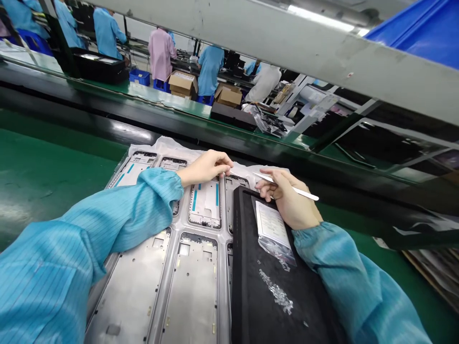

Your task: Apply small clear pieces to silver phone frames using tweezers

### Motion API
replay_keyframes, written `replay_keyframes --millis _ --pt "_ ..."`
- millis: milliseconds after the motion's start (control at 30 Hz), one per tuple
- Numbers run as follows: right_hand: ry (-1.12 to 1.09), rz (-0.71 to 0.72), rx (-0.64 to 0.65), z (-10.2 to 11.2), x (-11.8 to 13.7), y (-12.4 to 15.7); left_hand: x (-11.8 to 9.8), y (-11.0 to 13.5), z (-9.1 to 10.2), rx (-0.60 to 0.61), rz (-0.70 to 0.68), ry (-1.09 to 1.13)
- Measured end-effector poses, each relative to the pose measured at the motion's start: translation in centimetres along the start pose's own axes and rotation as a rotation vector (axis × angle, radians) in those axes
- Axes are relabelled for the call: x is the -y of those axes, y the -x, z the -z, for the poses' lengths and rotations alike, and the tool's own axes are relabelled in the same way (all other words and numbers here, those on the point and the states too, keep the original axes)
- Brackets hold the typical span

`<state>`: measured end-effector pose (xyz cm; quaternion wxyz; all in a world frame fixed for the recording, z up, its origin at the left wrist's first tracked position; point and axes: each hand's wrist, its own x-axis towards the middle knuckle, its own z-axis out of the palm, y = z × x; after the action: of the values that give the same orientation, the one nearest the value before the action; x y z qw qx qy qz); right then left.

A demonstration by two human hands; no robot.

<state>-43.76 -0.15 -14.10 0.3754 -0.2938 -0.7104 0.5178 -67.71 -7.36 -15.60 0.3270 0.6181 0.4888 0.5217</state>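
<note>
My left hand (206,167) reaches over the far part of a clear plastic tray (174,239), its thumb and fingertips pinched together. Whatever is between them is too small to make out. My right hand (289,198), fingers closed, grips slim white tweezers (304,193) whose tip points left toward my left hand. Beneath my hands, metal phone frames (195,272) lie in the tray's compartments; some, like the phone frame (205,205) below my left hand, bear blue strips. Under my right hand is a black tray (247,267) with a labelled plastic bag (272,224) and a scatter of tiny clear pieces (278,294).
The trays rest on a green work surface (46,177). A dark rail (118,129) runs behind them, and a grey beam (251,33) crosses above. Beyond, several people in blue or pink coats work near cardboard boxes (182,83) and a blue bin (139,77).
</note>
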Motion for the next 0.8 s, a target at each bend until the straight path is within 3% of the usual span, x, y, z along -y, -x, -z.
replay_keyframes --millis 200,433,633,800 --pt "0.145 0.126 -0.013 -0.4 -0.2 -0.1 -0.4 0.0 0.1 -0.014 -0.018 0.007" --pt "0.392 0.328 -0.116 -0.5 -0.2 0.8 -0.2 0.2 0.3 -0.023 -0.012 -0.02" --pt "0.732 0.618 -0.015 -0.8 0.1 1.5 -0.3 0.3 0.1 -0.005 -0.017 -0.01" --pt "0.771 0.657 0.0 -0.7 -0.1 1.4 -0.5 0.1 0.1 -0.028 -0.023 -0.033"
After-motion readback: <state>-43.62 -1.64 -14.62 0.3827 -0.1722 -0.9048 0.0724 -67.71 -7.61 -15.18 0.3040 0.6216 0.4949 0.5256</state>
